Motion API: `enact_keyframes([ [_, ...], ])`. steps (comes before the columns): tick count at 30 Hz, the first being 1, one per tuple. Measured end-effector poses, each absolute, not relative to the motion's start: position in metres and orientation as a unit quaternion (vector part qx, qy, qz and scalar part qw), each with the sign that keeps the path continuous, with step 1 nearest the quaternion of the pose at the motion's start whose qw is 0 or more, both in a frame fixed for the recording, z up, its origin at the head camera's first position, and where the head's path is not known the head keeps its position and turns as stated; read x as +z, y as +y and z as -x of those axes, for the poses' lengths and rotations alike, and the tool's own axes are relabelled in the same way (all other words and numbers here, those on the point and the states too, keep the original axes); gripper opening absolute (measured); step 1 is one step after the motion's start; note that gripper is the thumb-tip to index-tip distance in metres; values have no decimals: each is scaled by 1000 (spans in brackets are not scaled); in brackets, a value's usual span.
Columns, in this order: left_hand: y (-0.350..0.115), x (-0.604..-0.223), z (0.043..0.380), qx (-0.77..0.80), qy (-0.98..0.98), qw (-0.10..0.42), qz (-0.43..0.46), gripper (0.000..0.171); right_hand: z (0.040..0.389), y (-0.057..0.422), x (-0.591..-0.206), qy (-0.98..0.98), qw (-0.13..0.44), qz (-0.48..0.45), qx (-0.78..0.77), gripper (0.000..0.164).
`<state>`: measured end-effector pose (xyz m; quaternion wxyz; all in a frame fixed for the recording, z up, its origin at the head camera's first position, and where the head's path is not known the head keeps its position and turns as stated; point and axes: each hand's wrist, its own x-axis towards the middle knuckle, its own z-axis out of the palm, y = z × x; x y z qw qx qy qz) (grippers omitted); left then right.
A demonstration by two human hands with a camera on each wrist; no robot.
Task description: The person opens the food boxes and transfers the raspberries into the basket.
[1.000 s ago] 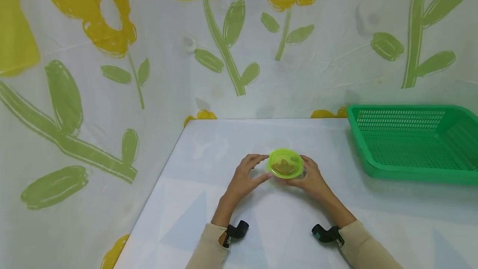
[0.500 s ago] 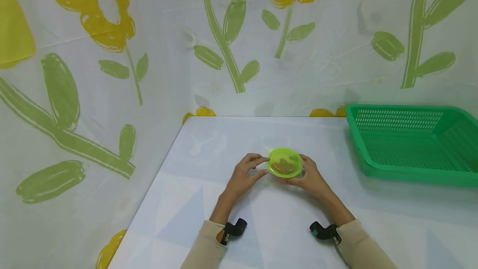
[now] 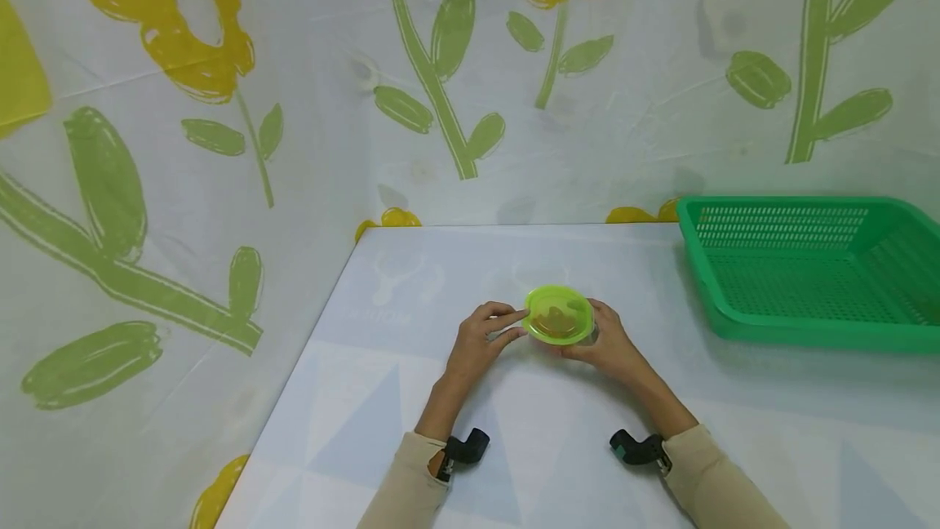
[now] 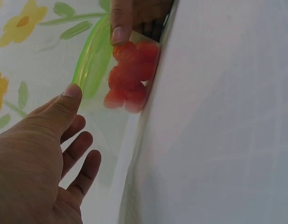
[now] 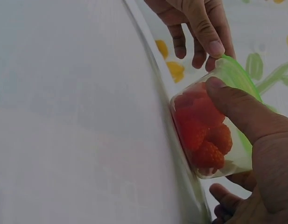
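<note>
A small clear plastic tub [image 5: 181, 140] of red raspberries [image 5: 210, 149] stands on the table, topped by a translucent lime-green lid [image 3: 554, 308]. My right hand [image 3: 611, 347] grips the tub from its right side, its thumb [image 5: 237, 105] along the near wall and the other fingers partly hidden behind. At the opposite side, my left hand [image 3: 477, 341] pinches the lid's edge between thumb and index finger. Its other fingers hang loosely bent in the left wrist view, off the tub. Through the wall in that view the raspberries [image 4: 129, 72] show piled together.
A green plastic basket [image 3: 808, 329] with slotted sides stands at the back right of the white table [image 3: 558, 447]. A flower-printed curtain [image 3: 573, 145] lines the back and left. Both wrists carry black cameras [image 3: 467, 446].
My left thumb and index finger have drawn closer together at the lid's edge. The right hand keeps its hold on the tub. The head view has shifted slightly.
</note>
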<state>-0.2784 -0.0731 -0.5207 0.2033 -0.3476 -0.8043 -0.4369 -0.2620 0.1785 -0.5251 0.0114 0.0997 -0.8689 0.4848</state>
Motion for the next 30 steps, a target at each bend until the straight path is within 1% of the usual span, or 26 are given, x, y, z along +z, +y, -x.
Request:
enact_keyframes([
  [4,-71,-521,278,-445,-799,200,350,37,263,177,-528,-871,24,-98,480,96],
  [9,-69,-522,280,-448,-792,214,356,37,262,177,-528,-878,50,-105,465,89],
  [12,-69,-522,280,-444,-788,226,361,37,262,177,-527,-880,59,-104,460,89],
  [16,-68,-522,280,-438,-785,239,366,36,263,176,-525,-882,57,-99,457,89],
  [20,-68,-520,278,-447,-784,232,362,35,264,174,-524,-885,51,-92,454,86],
  [24,-68,-519,277,-452,-787,224,355,36,266,172,-524,-890,49,-94,444,90],
  [27,-68,-520,278,-449,-786,228,358,37,267,171,-523,-891,54,-91,441,93],
  [30,-68,-520,279,-446,-781,240,365,38,267,171,-522,-893,63,-80,438,91],
])
